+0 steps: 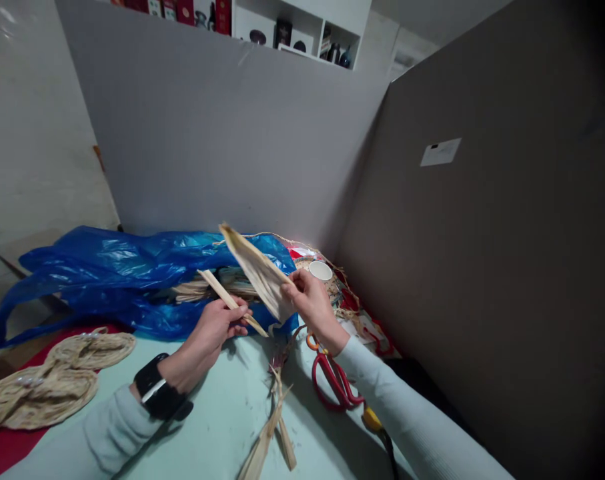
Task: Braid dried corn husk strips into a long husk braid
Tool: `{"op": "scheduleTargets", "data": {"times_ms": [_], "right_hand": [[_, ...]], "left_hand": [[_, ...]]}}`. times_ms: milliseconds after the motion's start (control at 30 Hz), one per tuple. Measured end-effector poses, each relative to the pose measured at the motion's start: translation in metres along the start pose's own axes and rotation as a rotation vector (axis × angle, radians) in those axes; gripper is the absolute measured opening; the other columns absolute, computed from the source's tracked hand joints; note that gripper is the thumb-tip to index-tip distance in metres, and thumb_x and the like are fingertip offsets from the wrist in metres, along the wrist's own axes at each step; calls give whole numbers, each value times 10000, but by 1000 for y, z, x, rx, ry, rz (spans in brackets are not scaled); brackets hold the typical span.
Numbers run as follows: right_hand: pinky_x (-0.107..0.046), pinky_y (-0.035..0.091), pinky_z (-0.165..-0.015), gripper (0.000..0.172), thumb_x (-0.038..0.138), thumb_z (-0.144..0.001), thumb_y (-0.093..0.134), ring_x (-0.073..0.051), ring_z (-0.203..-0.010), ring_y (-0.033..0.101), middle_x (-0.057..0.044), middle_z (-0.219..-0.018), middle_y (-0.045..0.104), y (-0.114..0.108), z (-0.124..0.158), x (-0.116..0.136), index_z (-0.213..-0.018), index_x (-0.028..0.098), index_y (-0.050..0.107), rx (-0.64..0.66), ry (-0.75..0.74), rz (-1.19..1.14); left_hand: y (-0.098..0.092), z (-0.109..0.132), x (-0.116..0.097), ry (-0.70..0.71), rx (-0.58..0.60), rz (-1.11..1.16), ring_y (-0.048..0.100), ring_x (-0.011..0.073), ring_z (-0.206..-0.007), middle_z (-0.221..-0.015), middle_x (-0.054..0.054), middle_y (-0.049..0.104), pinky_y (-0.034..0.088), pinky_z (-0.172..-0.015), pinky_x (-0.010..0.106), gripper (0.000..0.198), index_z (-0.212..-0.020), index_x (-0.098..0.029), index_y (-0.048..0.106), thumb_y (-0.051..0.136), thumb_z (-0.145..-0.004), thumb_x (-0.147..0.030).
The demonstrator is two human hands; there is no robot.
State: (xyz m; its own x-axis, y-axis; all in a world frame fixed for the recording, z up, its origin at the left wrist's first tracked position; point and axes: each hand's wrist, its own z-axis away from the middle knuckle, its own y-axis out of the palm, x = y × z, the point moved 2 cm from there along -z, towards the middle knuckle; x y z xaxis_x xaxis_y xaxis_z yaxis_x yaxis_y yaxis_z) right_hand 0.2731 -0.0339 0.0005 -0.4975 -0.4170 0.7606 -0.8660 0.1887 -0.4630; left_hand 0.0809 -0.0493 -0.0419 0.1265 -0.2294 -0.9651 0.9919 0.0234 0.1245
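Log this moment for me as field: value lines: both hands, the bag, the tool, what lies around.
Left hand: pinches a narrow pale strip
Right hand: grips a broad, dry leaf piece
Bag: blue plastic bag, more pale strips showing in it
Tool: red-handled scissors beside the right forearm
Near side: loose dry strips on the pale table cover
Left side: two woven pieces
Beyond right hand: white cup
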Motion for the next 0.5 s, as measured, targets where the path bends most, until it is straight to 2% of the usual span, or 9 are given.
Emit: {"op": "scheduleTargets", "data": {"times_ms": [133, 267, 400, 500], "right_hand": [[-253, 373, -569, 136, 325, -791, 545, -170, -643, 540, -2, -682, 597, -12, -7, -6, -813, 192, 559, -64, -12, 4], [-250, 392, -570, 155, 336, -827, 520, -165, -639, 554, -7, -697, 614, -22, -6, -5, -833, 187, 559, -53, -31, 52], [-246, 418, -617, 161, 292, -879, 487, -161, -711, 589, -31, -794, 655, -28, -3, -5, -910, 163, 577, 22, -37, 158], [-241, 425, -653, 114, 229, -877, 526, -157, -740, 603, -26, -814, 676, -19, -3, -2, -890, 156, 613, 143, -50, 262]], "left_hand": [[-12, -14, -9, 35, -81, 20, 677, 245, -1030, -1258, 96, 654, 588, -858, 453, 343, -1258, -177, 609, 647, -953, -328], [-8, -27, -24, 98, -146, 35, 680, 240, -1018, -1248, 93, 658, 592, -849, 447, 337, -1255, -178, 611, 645, -954, -327], [-1, -34, -32, 89, -217, 14, 676, 246, -1037, -1259, 94, 655, 586, -864, 458, 336, -1252, -179, 614, 647, -953, -329], [-8, -29, -35, 89, -308, 7, 670, 252, -1055, -1275, 96, 649, 581, -878, 468, 344, -1260, -182, 611, 647, -952, -332]]}}
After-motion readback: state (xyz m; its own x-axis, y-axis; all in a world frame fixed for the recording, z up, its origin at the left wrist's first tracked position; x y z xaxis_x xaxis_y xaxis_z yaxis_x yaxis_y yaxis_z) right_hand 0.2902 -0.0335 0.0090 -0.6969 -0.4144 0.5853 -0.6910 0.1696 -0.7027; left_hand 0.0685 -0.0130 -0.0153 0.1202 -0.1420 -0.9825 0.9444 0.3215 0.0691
